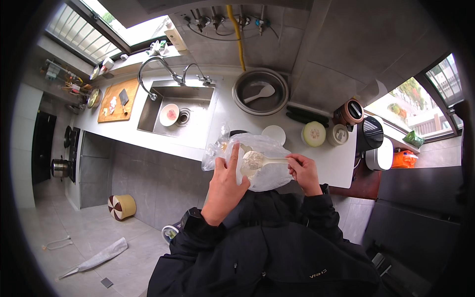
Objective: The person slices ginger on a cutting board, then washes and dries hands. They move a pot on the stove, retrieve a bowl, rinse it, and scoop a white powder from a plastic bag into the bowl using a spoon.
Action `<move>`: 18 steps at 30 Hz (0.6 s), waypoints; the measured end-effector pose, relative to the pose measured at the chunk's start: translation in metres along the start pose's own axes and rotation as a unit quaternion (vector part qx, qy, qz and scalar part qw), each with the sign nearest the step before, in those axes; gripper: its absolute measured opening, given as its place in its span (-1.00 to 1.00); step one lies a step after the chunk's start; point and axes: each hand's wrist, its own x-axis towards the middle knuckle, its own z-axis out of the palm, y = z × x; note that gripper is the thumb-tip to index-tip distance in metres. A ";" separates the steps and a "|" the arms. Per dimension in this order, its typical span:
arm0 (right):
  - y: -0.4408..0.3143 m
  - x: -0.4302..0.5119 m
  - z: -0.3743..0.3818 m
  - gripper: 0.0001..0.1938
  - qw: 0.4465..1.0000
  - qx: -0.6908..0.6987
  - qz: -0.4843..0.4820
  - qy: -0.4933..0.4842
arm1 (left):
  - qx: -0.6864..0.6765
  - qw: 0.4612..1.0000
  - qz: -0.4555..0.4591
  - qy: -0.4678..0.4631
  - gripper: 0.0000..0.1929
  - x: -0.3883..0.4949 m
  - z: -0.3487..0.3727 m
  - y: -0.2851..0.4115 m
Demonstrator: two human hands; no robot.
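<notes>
My right hand (305,172) grips the handle of a white spoon (276,160). A heap of white powder, like flour (253,159), fills its bowl. The spoon lies level over the mouth of a clear plastic bag (272,180) at the counter's front edge. My left hand (228,182) is at the left side of the bag's mouth, index finger and thumb spread against the plastic. How its other fingers hold the bag is partly hidden. Behind the bag stands a white bowl (274,134), and crumpled clear plastic (211,157) lies to the left.
A metal pot (237,100) holding a white rice paddle (261,93) stands behind. Rightward are a cut gourd (314,134), dark green cucumbers (306,116) and a lidded jar (338,134). Leftward, the sink (148,118) holds a bowl (167,120); a cleaver (124,97) rests on a cutting board (111,91).
</notes>
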 end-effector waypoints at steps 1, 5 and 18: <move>-0.002 -0.001 0.000 -0.80 1.000 0.004 -0.007 -0.004 | 0.010 1.000 0.004 0.011 -0.01 -0.001 0.002 0.001; -0.012 -0.008 -0.002 -0.81 1.000 0.018 -0.003 0.000 | 0.016 0.999 -0.040 -0.002 0.02 -0.002 0.008 0.000; -0.064 -0.040 0.001 -0.79 0.997 0.053 -0.040 -0.031 | -0.029 0.997 -0.057 -0.030 0.15 0.011 -0.015 -0.040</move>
